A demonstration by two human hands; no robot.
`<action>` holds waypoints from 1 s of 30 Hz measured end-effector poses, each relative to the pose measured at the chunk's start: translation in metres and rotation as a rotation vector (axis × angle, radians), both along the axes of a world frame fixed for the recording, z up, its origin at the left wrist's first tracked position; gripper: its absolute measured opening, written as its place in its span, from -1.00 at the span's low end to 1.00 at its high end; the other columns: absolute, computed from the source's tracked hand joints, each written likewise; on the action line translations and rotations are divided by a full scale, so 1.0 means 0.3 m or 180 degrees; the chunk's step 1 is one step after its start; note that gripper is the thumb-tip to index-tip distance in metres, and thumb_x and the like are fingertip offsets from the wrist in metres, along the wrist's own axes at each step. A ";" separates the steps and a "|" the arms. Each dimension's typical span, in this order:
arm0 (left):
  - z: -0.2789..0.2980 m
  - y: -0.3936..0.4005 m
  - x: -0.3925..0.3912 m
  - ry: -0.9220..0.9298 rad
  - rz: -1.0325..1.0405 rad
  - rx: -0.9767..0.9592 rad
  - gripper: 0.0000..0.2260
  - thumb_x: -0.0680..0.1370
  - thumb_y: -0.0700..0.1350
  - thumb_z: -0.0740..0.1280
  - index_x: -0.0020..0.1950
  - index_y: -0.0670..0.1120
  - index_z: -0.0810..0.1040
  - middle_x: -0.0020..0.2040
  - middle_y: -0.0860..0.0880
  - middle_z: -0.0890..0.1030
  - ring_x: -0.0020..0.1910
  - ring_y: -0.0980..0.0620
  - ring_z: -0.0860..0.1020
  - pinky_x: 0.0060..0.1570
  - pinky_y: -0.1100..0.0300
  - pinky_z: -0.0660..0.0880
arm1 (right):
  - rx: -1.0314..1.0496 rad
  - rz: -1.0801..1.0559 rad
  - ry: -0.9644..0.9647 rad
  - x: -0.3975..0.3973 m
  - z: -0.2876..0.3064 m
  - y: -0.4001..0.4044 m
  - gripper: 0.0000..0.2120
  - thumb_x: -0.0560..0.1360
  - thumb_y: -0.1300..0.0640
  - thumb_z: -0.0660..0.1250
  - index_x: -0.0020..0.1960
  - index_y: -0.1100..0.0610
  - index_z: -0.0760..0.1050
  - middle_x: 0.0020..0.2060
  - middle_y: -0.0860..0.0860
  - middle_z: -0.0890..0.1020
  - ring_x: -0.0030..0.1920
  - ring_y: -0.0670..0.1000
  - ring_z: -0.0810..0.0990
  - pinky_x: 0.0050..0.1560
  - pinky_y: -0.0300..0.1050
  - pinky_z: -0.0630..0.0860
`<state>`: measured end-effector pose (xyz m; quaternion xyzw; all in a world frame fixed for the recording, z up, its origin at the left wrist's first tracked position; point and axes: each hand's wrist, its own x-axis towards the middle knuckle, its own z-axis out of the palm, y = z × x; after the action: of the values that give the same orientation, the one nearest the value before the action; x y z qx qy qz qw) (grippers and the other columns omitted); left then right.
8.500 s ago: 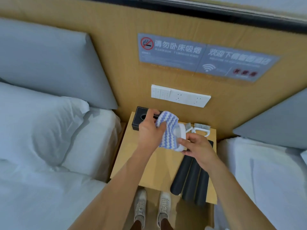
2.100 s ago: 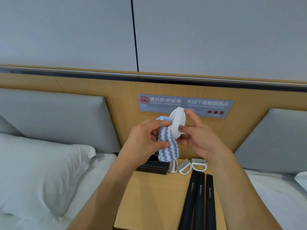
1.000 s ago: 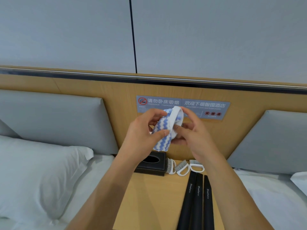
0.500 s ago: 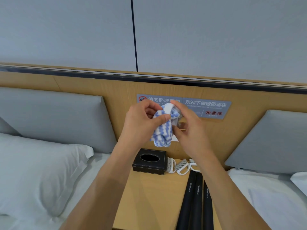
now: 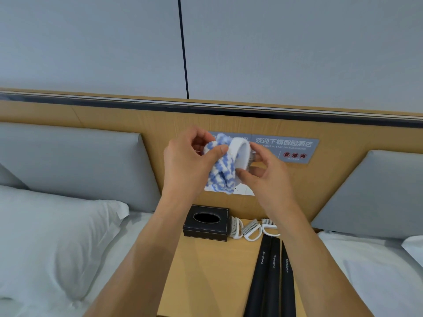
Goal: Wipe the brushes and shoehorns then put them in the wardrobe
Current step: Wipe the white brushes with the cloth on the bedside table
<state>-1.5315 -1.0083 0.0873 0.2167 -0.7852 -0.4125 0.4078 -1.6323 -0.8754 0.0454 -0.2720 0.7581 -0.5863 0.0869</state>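
Observation:
I hold a white brush (image 5: 241, 154) up in front of the headboard, pinched by my right hand (image 5: 266, 177); its bristles face right, mostly hidden by my fingers. My left hand (image 5: 187, 165) presses a blue-and-white striped cloth (image 5: 220, 172) against the brush's white loop handle. Down on the wooden nightstand (image 5: 206, 271) three more white brushes (image 5: 251, 229) lie in a row at the back. Three long black shoehorns (image 5: 272, 277) lie side by side on its right half, running toward me.
A black tissue box (image 5: 207, 223) stands at the nightstand's back left. Beds with white linen flank it, a pillow (image 5: 50, 229) on the left. Grey padded panels (image 5: 68, 161) and a wooden headboard with a grey sign (image 5: 286, 147) rise behind.
Over the last seconds both hands lifted the brush and cloth from the nightstand to headboard height. In the last half second the brush turned so its white loop shows, with the cloth shifted along it.

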 end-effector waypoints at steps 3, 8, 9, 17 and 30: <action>0.015 0.001 0.011 0.0304 -0.0115 -0.0339 -0.80 0.41 -0.09 0.54 -0.07 0.05 0.56 -0.19 0.17 0.60 -0.21 0.18 0.56 -0.24 0.40 0.47 | 0.0026 0.0054 -0.0124 -0.010 0.000 0.004 -0.50 0.45 0.20 0.52 0.35 0.02 0.52 0.08 -0.04 0.66 -0.02 0.00 0.71 0.00 0.13 0.67; 0.013 0.004 -0.004 -0.0135 -0.0746 -0.1003 -0.68 0.44 -0.13 0.52 0.18 -0.04 0.62 0.10 0.08 0.59 0.00 0.16 0.56 -0.01 0.24 0.54 | 0.0192 0.0209 0.0009 -0.012 -0.010 0.005 -0.66 0.42 0.21 0.53 0.17 0.03 0.62 -0.01 -0.01 0.70 -0.01 0.07 0.68 0.03 0.21 0.62; 0.014 0.000 -0.009 -0.0167 -0.0781 -0.1044 -0.69 0.44 -0.13 0.52 0.17 -0.06 0.64 0.14 0.06 0.60 0.03 0.16 0.56 0.02 0.24 0.54 | 0.0253 0.0219 0.0083 -0.013 -0.011 0.004 -0.68 0.41 0.20 0.53 0.14 0.03 0.63 -0.02 -0.01 0.69 -0.01 0.06 0.67 0.04 0.21 0.61; 0.033 -0.040 -0.076 -0.0711 -0.1017 -0.1143 -0.90 0.45 -0.03 0.49 -0.05 0.06 0.71 -0.10 0.21 0.63 -0.10 0.31 0.55 -0.11 0.50 0.39 | 0.0631 0.0371 0.0664 0.018 -0.030 -0.010 -0.72 0.40 0.22 0.53 0.07 0.04 0.60 -0.04 -0.09 0.59 -0.03 -0.07 0.59 0.04 0.01 0.59; -0.120 -0.137 -0.068 -0.0769 -0.1143 0.0040 -0.89 0.50 -0.13 0.47 0.00 -0.09 0.64 -0.11 0.01 0.67 -0.11 0.11 0.61 -0.07 0.19 0.54 | -0.0099 0.0761 -0.1104 0.031 -0.136 -0.023 -0.63 0.46 0.33 0.47 0.22 0.06 0.60 0.11 0.05 0.67 0.02 0.04 0.72 0.02 0.04 0.67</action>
<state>-1.5518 -1.0493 0.0512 0.1238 -0.8518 -0.4545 0.2292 -1.6229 -0.8823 0.0047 -0.2564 0.6850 -0.6214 0.2809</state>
